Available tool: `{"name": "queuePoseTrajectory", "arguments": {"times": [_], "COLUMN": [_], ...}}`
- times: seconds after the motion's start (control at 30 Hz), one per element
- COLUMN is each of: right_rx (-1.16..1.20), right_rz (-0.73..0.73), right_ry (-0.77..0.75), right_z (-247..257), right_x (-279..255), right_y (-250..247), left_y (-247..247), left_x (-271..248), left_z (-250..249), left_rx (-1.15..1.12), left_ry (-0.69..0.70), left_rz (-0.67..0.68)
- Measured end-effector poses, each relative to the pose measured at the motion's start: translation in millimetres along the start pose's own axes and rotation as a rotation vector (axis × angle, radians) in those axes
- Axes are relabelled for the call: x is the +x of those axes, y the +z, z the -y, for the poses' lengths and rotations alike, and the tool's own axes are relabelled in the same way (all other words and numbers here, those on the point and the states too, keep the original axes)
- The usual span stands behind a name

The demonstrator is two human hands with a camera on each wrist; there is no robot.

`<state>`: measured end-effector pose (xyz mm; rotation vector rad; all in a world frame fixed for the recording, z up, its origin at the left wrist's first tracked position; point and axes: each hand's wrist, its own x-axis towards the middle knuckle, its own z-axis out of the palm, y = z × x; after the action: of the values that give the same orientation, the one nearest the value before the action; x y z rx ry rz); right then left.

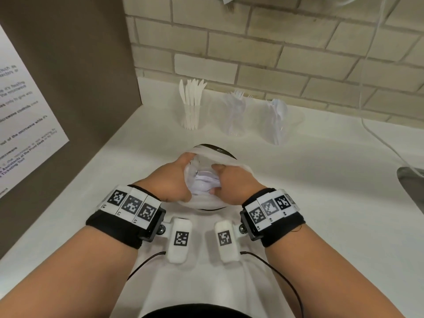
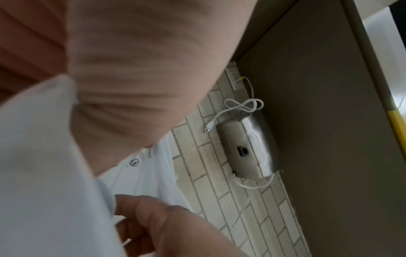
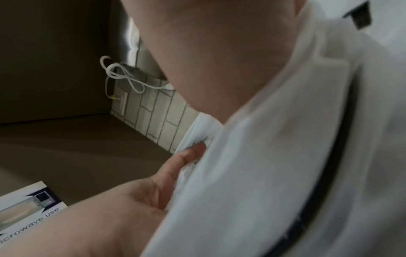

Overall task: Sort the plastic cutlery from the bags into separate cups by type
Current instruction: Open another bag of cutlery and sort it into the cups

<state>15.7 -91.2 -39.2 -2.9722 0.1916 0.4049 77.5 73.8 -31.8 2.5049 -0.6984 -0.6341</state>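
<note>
On the white counter in front of me, a white plastic bag (image 1: 220,154) is held open by both hands. My left hand (image 1: 176,177) grips its left rim and my right hand (image 1: 229,180) grips its right rim. White plastic cutlery (image 1: 205,182) lies inside the bag; its type is hard to tell. Three clear cups stand by the tiled wall: a left cup (image 1: 191,115) with knives, a middle cup (image 1: 234,118) with forks and a right cup (image 1: 277,125) with spoons. In the wrist views the bag (image 2: 44,173) (image 3: 285,156) fills the picture beside my palms.
A brown cabinet side with a printed notice (image 1: 23,122) closes off the left. A white cable (image 1: 378,138) runs down to a metal appliance (image 1: 410,180) at the right edge. In the left wrist view the appliance (image 2: 248,147) and a wall outlet (image 2: 234,76) show.
</note>
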Motion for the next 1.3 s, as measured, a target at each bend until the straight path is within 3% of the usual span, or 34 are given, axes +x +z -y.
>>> {"name": "queuePoseTrajectory", "arguments": {"times": [0.33, 0.53, 0.67, 0.9, 1.17, 1.3], "right_rx": [0.083, 0.170, 0.276, 0.249, 0.259, 0.234], "right_rz": [-0.035, -0.021, -0.051, -0.085, -0.137, -0.138], "right_ry": [-0.019, -0.101, -0.133, -0.107, -0.188, -0.152], "right_z": [1, -3, -7, -7, -7, -7], "right_x": [5, 3, 0, 3, -5, -5], "right_y": [2, 1, 2, 5, 16, 16], "left_y": [-1, 0, 2, 8, -1, -7], "left_x": [1, 4, 4, 2, 1, -4], "left_z": [6, 9, 13, 14, 24, 19], "left_rx": [-0.113, -0.058, -0.062, -0.212, -0.025, 0.005], "left_ry": [0.053, -0.010, 0.053, 0.147, 0.029, 0.021], "left_rz": [-0.044, -0.056, -0.046, -0.118, -0.087, -0.018]}}
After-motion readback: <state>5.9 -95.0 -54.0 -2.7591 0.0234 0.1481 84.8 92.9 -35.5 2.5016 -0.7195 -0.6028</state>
